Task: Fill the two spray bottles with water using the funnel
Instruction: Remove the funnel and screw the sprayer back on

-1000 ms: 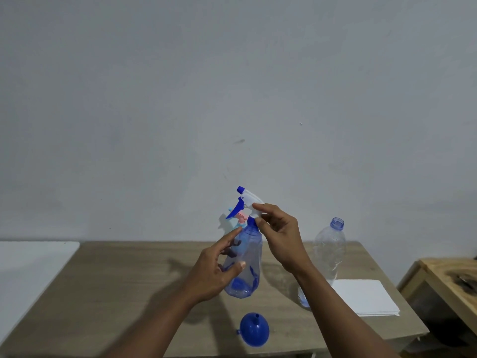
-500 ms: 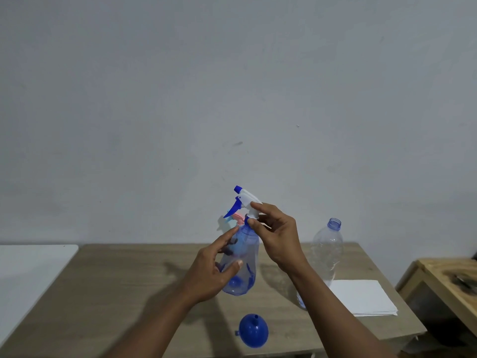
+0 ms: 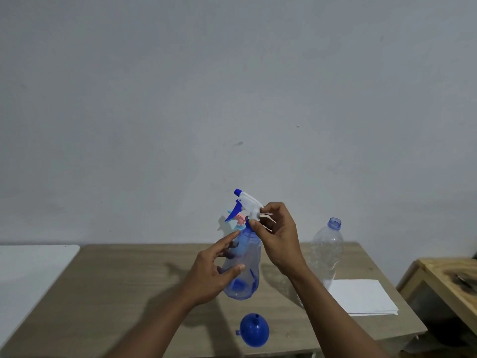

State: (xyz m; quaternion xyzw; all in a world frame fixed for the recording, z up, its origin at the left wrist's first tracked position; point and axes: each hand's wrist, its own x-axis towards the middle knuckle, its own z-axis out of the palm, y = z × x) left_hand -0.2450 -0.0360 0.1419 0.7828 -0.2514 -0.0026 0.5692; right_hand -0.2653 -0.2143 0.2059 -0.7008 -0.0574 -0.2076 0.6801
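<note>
Clasps the blue bottle (image 3: 245, 270) upright in the left grip (image 3: 214, 272), thumb across the front wall, fingers curled round the far side, forefinger stretched up toward the neck. Pinches the collar of the white-and-blue head (image 3: 249, 205) with the right grip (image 3: 278, 239), thumb and fingertips pressed on it, nozzle pointing left. Head on top of the bottle; cannot tell whether screwed tight or loose. Cannot tell whether the base touches the desk (image 3: 116, 293) or hangs just above it.

Right behind the bottle, mostly hidden, a second bottle (image 3: 239, 221) with a pink and pale-blue head.

In front of the bottle, near the desk's front edge, the blue funnel (image 3: 254, 332), wide mouth down, spout up, untouched.

To the right of the right wrist, a clear water bottle (image 3: 327, 251), upright and uncapped; beside its base, a white paper (image 3: 361, 297) flat on the desk.
</note>
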